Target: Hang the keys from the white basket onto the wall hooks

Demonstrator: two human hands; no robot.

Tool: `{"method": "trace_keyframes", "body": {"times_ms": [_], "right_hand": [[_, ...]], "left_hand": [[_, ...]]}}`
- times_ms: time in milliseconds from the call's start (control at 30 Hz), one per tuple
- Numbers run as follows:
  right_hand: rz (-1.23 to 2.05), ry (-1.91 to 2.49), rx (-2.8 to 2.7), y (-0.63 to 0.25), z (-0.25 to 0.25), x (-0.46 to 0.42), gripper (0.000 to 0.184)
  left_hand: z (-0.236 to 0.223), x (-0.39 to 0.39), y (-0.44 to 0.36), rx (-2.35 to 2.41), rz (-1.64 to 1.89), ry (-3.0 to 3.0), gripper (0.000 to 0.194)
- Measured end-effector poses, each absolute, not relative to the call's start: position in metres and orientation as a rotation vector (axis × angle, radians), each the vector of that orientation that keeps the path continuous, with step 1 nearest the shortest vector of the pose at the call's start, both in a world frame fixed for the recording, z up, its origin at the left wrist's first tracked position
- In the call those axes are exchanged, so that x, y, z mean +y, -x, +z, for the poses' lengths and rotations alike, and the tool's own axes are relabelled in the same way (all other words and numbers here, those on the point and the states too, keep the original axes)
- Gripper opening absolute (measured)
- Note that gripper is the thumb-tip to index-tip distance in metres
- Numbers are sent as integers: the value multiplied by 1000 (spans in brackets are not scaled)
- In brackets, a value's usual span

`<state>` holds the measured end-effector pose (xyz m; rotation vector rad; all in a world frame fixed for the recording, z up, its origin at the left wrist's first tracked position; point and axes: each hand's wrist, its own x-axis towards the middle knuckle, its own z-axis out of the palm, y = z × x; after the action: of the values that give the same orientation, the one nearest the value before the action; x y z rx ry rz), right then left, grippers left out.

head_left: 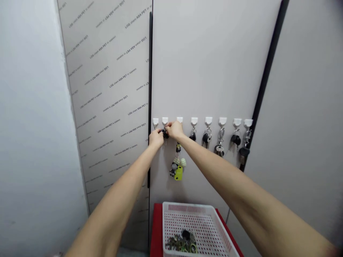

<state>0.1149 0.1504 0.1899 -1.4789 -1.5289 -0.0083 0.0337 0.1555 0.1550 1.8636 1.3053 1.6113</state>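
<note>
Both my hands are raised to a row of white hooks on a pale cabinet door. My left hand (156,138) is closed, its fingertips pinching a bunch of black-headed keys (165,134) from the left side. From the right, my right hand (174,129) pinches at the top of the same bunch, just under the second hook (165,120). Whether the ring sits on that hook is hidden by my fingers. Below my right hand dangles a keychain with a grey figure (173,169) and a lime-green tag (178,173).
More keys (206,138) hang from hooks to the right, the last set (244,154) beside a black door edge. Underneath, a white perforated basket (206,221) holds a pile of keys (182,242) and stands on a red surface (156,228). A printed-film panel (109,107) lies left.
</note>
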Motion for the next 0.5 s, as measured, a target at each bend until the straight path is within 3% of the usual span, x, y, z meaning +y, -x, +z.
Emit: {"method": "trace_keyframes", "body": {"times_ms": [133,233,400,500], "right_hand": [[-122,1370,-1647,-123,166,124,23],[-153,1304,-1806,-137,120,97,23],[403,1525,-2393,-169,1,49,20],[581,1657,-2556,-181,-54,30,24]], "left_hand": [[120,147,-28,1248,1600,-1844,31],[69,130,-24,1241,1533,-1869,32],[-34,78,-24,1186,978,-2152,26],[-71,54,-27,1159,671,-2326,25]]}}
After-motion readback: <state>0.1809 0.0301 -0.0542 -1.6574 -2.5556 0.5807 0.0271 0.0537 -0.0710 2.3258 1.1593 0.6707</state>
